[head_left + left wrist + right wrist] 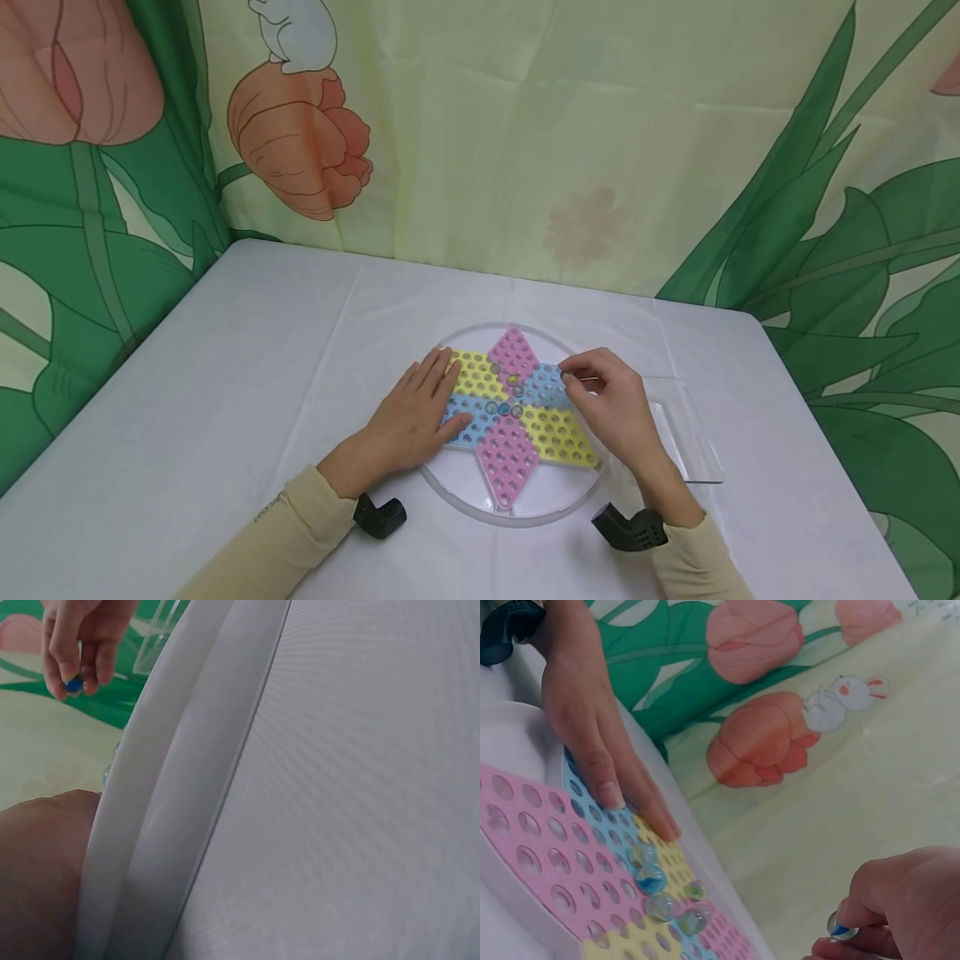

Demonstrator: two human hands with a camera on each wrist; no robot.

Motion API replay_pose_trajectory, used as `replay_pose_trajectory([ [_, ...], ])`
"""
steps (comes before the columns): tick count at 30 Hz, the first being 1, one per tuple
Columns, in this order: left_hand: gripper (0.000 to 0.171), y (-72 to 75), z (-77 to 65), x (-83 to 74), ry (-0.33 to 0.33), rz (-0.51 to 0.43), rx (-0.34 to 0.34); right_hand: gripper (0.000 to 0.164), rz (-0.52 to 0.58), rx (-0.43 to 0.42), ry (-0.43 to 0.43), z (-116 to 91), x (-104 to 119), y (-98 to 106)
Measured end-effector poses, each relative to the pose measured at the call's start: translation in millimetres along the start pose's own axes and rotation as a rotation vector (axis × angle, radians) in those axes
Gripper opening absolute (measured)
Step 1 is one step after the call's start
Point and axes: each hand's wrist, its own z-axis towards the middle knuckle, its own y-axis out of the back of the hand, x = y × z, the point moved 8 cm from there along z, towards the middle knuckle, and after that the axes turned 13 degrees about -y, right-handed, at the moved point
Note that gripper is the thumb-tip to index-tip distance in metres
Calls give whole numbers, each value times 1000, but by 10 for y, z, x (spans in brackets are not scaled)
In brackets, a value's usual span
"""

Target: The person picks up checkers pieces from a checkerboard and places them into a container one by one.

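A round white Chinese checkers board (508, 462) with a pink, blue and yellow star of holes lies on the table. My left hand (408, 421) rests on its left side with the fingers stretched out over the yellow and blue parts. Between thumb and fingertips, my right hand (617, 412) pinches a clear marble (843, 925) with a blue swirl, held above the right side of the board. Several glass marbles, among them a blue one (651, 879) and a yellow-green one (513, 380), sit grouped around the star's middle. The left wrist view shows mostly the board's rim (150, 780).
To the right of the board is a clear plastic tray (701, 442), partly hidden behind my right arm. A white cloth (300, 350) covers the table, and a printed curtain (495, 150) with tulips and a rabbit hangs behind it.
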Motion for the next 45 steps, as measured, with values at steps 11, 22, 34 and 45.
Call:
replay_pose_trajectory([
  [11,80,-10,8,10,2,-5,7,15,-67,-13,-102,44,-177,217],
  [22,79,-7,5,17,-1,-9,2,14,-126,60,-195,53,-332,316],
  [34,79,-9,8,15,0,-6,8,16,-180,117,-226,52,-403,341],
  [45,79,-15,10,15,-2,2,3,17,-214,43,-225,53,-474,532],
])
